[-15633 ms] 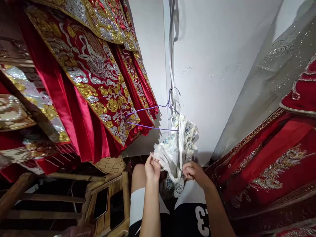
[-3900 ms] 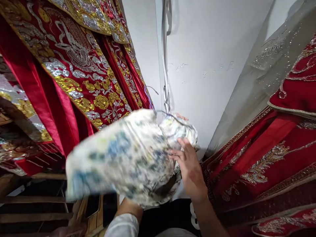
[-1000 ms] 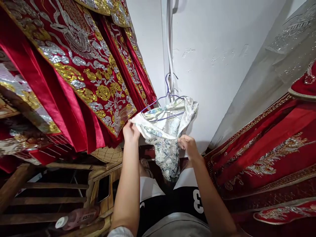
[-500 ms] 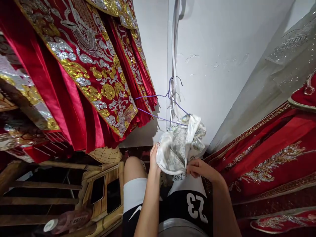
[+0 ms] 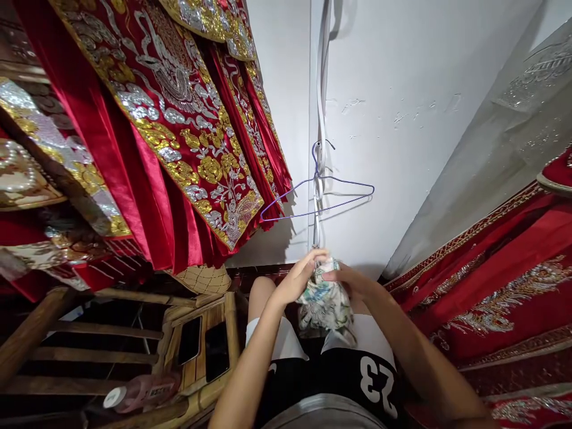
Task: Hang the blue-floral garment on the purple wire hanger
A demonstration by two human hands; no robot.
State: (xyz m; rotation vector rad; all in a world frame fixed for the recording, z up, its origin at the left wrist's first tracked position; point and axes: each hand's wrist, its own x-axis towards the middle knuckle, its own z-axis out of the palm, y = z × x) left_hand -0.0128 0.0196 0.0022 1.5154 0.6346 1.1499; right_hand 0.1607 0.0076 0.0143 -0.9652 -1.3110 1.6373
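A white cloth with blue and green flower print is bunched above my lap, and both hands hold it. My left hand grips its left side with fingers curled. On the cloth's top right edge, my right hand is closed. Above them a purple wire hanger hangs bare on a white strap in the wall corner.
Red robes with gold and silver embroidery hang at the left, more red embroidered cloth lies at the right. A wooden stool and a pink bottle are at the lower left. White walls are ahead.
The flowered cloth has come off the purple hanger, which now hangs bare. Both hands have drawn together and lowered the bunched cloth toward my lap.
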